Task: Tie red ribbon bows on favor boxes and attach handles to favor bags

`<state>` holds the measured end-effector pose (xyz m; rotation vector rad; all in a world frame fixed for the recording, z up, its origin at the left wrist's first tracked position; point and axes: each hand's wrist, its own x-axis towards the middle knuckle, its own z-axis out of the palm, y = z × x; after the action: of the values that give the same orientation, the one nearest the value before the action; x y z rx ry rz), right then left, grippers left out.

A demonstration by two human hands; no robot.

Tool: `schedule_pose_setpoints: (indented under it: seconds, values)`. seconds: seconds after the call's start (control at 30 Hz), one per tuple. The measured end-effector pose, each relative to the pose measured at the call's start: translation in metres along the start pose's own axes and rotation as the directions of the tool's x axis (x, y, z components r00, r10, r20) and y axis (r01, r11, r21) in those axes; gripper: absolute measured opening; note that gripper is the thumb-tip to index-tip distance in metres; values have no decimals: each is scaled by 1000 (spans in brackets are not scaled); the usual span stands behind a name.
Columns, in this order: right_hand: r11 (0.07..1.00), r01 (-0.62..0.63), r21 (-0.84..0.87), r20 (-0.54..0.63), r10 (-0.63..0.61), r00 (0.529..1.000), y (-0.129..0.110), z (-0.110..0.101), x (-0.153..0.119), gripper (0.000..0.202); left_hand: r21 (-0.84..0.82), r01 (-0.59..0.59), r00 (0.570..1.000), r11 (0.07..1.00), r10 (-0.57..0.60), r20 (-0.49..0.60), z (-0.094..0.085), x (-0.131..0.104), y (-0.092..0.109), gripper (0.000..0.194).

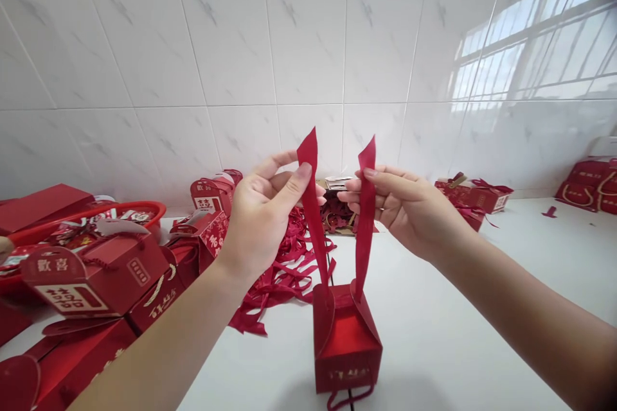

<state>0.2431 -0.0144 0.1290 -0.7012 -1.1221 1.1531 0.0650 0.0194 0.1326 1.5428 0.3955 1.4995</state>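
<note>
- Head view: a small red box sat upright on the white table, low in the picture and just right of the middle, with gold lettering on its near face and a dark red cord looping out at the bottom.
- Two red ribbon strips came up out of its top, so a left strip and a right strip, both pulled pretty much straight and ending in slanted tips.
- Left hand: grip was pinched on the left strip near its tip, thumb in front and fingers behind.
- Right hand: same deal, grip pinched on the right strip just below its tip. The hands were apart, both above the box.
- Just behind the box, kinda to the left, was a messy pile of loose red ribbons, and past that some small dark red pieces, too jumbled to make out.
- Off to the left, a stack of printed red boxes with a red basket of red and white packets behind it.
- Over on the right, near the wall, were more red boxes with ribbon on them, then red bags farther along.
- Backdrop was a white tiled wall with a barred window reflected in it, upper right.
</note>
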Motion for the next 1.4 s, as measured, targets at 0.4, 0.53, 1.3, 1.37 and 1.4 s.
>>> schedule_pose_setpoints:
  seconds: [0.4,0.53,1.3,1.37,1.4]
  values:
    - [938,172,-301,66,-159,985,6,-12,-21,9,123,-5,993,992,20,-118,-21,-16,-8,17]
    - [931,205,-303,72,-192,979,3,-12,-23,8,85,-13,992,996,23,-121,-20,-13,-8,17]
    - [920,165,-357,359,-28,933,50,-2,-17,22,178,477,826,861,-508,245,-20,-35,-18,23]
    - [794,392,-464,433,-183,883,58,-10,-15,20,85,556,797,827,-559,227,-24,-36,-22,18]
    - [664,536,-522,490,-281,825,62,-14,-14,21,32,594,782,804,-587,212,-25,-36,-23,16]
